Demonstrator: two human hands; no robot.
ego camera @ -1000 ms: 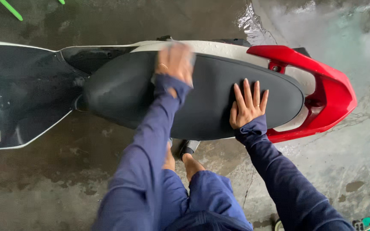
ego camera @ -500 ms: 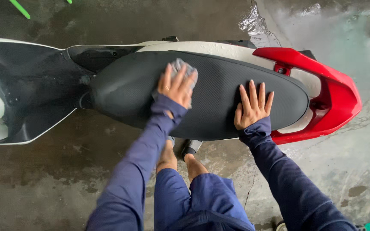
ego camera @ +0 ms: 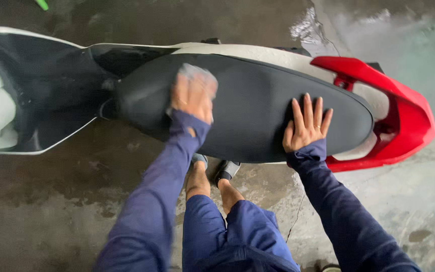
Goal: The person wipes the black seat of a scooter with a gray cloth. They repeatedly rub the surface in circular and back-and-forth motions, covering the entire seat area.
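Across the middle of the frame the black seat [ego camera: 258,108] lies bare between the two hands, left hand [ego camera: 193,95] and right hand [ego camera: 305,126], open room for a pass; at right the red tail panel [ego camera: 409,121] rises as a barrier; at left the dark footwell [ego camera: 51,100] sinks; the wet concrete floor [ego camera: 51,201] below left is open; the person's legs [ego camera: 227,221] fill the lower centre.

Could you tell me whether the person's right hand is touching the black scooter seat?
Touching. The head view shows the right hand lying flat, fingers spread, palm down on the black padded scooter seat, with no gap visible.
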